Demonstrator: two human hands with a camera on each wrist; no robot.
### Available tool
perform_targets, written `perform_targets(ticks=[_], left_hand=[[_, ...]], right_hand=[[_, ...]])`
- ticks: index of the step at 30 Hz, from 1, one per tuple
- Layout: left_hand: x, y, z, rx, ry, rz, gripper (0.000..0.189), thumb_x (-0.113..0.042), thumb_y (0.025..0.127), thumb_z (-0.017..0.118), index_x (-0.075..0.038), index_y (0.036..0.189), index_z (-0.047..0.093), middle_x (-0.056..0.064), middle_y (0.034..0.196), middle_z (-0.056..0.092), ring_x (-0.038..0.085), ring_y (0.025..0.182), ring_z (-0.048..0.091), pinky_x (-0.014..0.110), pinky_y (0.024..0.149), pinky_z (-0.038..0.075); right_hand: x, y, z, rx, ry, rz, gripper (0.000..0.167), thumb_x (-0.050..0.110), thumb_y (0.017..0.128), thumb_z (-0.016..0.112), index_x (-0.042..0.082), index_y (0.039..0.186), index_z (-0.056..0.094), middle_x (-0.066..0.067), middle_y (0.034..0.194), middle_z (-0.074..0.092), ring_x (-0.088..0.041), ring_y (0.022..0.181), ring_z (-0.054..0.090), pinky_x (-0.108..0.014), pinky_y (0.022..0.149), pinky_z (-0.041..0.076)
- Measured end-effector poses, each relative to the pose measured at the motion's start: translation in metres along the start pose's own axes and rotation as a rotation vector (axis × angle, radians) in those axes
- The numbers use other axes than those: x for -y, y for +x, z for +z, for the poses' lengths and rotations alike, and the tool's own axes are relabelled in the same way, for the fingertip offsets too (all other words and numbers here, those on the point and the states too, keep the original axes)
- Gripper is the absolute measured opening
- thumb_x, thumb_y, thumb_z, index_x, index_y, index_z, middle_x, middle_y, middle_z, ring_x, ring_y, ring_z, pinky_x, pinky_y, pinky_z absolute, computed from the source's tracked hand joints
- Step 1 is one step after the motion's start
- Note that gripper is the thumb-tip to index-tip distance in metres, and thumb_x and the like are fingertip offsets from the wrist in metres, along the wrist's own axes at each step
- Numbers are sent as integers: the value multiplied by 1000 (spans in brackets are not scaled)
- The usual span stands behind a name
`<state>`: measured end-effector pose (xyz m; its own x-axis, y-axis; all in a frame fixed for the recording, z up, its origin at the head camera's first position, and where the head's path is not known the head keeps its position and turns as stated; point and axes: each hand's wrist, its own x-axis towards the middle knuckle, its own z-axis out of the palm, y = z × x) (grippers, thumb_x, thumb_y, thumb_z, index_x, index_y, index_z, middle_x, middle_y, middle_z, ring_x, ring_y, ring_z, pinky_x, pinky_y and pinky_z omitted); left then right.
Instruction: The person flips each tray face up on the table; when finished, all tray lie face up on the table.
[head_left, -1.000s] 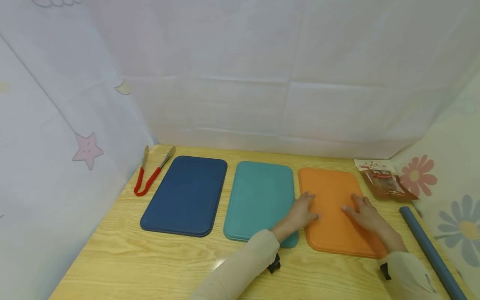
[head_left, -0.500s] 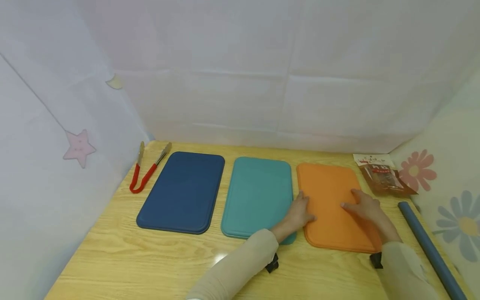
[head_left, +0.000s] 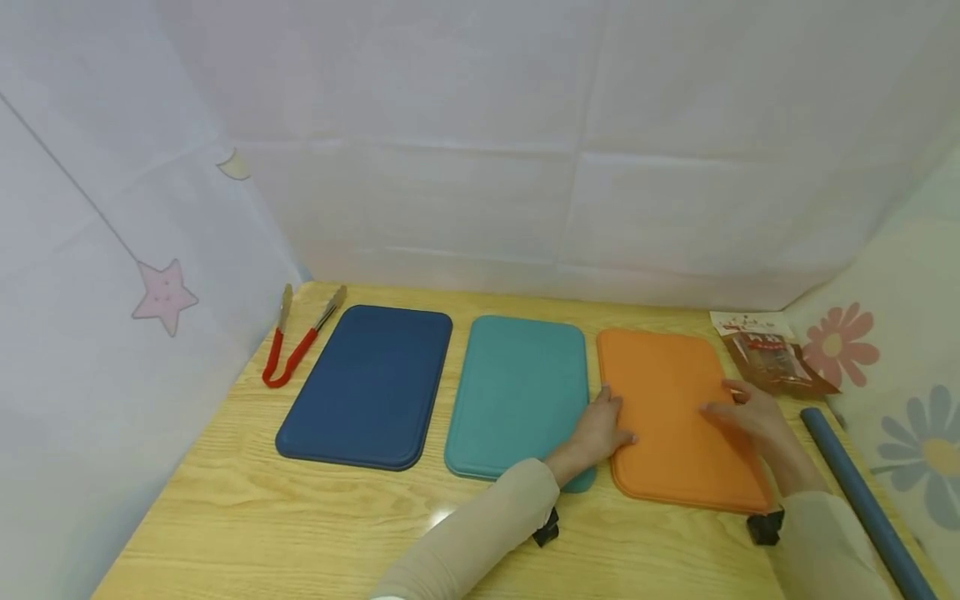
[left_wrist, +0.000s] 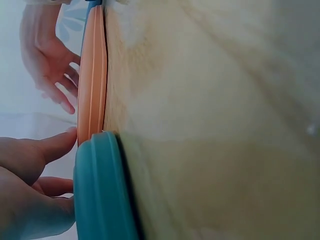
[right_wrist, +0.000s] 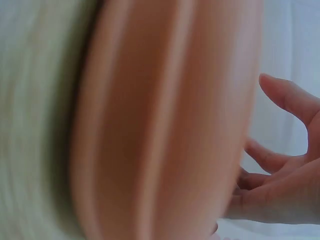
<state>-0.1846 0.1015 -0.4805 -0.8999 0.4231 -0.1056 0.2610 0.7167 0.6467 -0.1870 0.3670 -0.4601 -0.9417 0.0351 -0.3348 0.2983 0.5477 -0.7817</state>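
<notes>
A flat orange rectangular board (head_left: 660,400) with rounded corners and a ridged rim lies on the table. At its left edge is my left hand (head_left: 594,429), thumb over the orange surface and fingers along the side, partly above the teal board (head_left: 521,392). My right hand (head_left: 753,417) is at the orange board's right edge, its thumb over the top and its fingers by the side. In the right wrist view the right hand's thumb (right_wrist: 287,95) stands apart from the loosely bent fingers. Whether either hand touches the orange board is hard to tell.
A dark blue board (head_left: 367,387) lies left of the teal one. Red-handled tongs (head_left: 288,362) spread at the far left. Behind my right hand lies a brown packet (head_left: 772,358); a blue-grey rod (head_left: 855,483) runs along the table's right side. White cloth (head_left: 465,200) hangs behind.
My right hand has moved right, from over the orange board's surface to its right edge. My left hand has drawn slightly left to the left edge. The boards look unmoved.
</notes>
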Motion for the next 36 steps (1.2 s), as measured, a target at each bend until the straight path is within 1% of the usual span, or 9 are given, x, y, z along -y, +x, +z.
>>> perform_targets(ticks=[3, 7, 12, 15, 19, 22, 26, 30, 36], left_hand=[[-1, -1, -3, 7, 11, 2, 65, -27, 88, 72, -1, 142, 46, 18, 155, 26, 23, 134, 42, 22, 102, 40], [-2, -2, -6, 8, 35, 9, 62, -27, 89, 71, -1, 140, 48, 19, 154, 29, 23, 132, 45, 21, 99, 43], [-3, -2, -7, -7, 74, 32, 57, -30, 92, 68, -3, 139, 50, 20, 153, 30, 23, 130, 47, 21, 98, 44], [-1, -3, -7, 2, 66, 35, 56, -31, 94, 65, -4, 140, 49, 19, 153, 29, 23, 132, 45, 21, 99, 44], [1, -3, -6, 16, 23, 29, 57, -32, 95, 63, -4, 142, 46, 18, 155, 27, 24, 134, 42, 23, 100, 43], [3, -3, -6, 18, 1, 36, 58, -33, 96, 61, -4, 143, 45, 19, 155, 26, 25, 134, 42, 24, 99, 44], [5, -2, -7, 24, -21, 41, 58, -33, 97, 59, -4, 144, 44, 18, 155, 25, 26, 135, 40, 25, 101, 43], [5, -3, -7, 37, -50, 31, 57, -33, 99, 56, -4, 145, 42, 16, 156, 24, 25, 138, 37, 26, 105, 40], [2, -4, -8, 22, -112, 19, 51, -26, 101, 53, -2, 145, 42, 17, 156, 25, 24, 138, 35, 26, 106, 38]], right_hand=[[-6, 0, -4, -8, 15, -1, 88, 34, 93, 65, -8, 151, 15, -42, 146, 15, -54, 132, 23, -62, 102, 33], [-5, -5, -13, 19, -2, 11, 87, 37, 94, 64, -7, 151, 15, -40, 144, 20, -48, 126, 34, -48, 92, 45], [-4, -13, -33, 70, 41, -30, 83, 35, 96, 60, -7, 151, 13, -35, 141, 30, -13, 104, 58, -34, 82, 54], [-7, -15, -48, 95, 98, -76, 73, 28, 98, 59, -3, 150, 20, -11, 127, 52, 0, 92, 61, -35, 82, 56], [-9, -15, -64, 144, 189, -146, 44, 16, 98, 58, 19, 139, 40, 18, 107, 58, -3, 94, 65, -36, 81, 57], [-8, -15, -71, 182, 256, -194, 37, 9, 98, 56, 34, 123, 48, 17, 104, 62, -5, 93, 65, -34, 78, 57], [-8, -16, -77, 231, 291, -261, 45, 1, 98, 53, 40, 120, 50, 12, 105, 65, -7, 93, 66, -31, 77, 57], [-9, -16, -79, 270, 311, -359, 51, -6, 98, 49, 34, 131, 50, 8, 110, 66, -7, 97, 65, -30, 78, 57], [-10, -19, -81, 266, 290, -468, 57, -8, 98, 46, 8, 150, 32, 12, 122, 61, -4, 105, 63, -25, 82, 55]])
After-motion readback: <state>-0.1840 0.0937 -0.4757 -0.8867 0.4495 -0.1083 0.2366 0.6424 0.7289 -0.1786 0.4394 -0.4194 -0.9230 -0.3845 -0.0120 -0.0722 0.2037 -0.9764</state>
